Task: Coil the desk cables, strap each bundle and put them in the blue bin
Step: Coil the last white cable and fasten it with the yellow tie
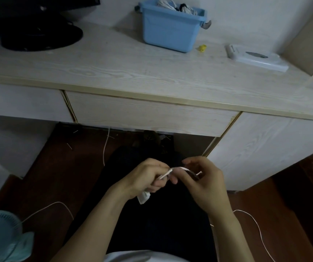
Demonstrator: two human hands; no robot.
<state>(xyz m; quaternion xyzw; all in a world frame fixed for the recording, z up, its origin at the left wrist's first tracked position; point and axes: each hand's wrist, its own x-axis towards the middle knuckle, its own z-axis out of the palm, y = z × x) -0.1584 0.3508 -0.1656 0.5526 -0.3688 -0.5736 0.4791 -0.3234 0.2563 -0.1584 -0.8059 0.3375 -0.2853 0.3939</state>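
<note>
- My left hand (148, 176) sits low over my lap, fingers curled round a white cable (178, 168); a white plug end (144, 197) sticks out below the heel of that hand.
- My right hand (203, 184) is just beside it, fingers bent, thumb and forefinger pinching the same cable where it arches between the two hands.
- The short span of cable between my hands runs from the left fingers up and across to the right fingertips; the hands nearly touch.
- Loose lengths of white cable trail off on both sides: one loop on the dark wood floor (57, 167) by my left forearm, another curving away past my right forearm toward the bottom edge of the view.
- A thin strand also hangs down from under the desk drawer (148, 114), ahead of my knees.
- The blue bin (168, 29) stands on the pale wood desk (114, 69), at the back near the wall, well apart from my hands.
- Inside the bin: coiled white cables (168, 3) showing above the rim, with something dark among them; I cannot tell how they are tied.
- Just right of the bin, a small yellow object (202, 48); farther right, a flat white box (256, 57).
- Back left of the desk, a black monitor stand (42, 35).
- Bottom left, near the floor, a teal fan (2, 235).
</note>
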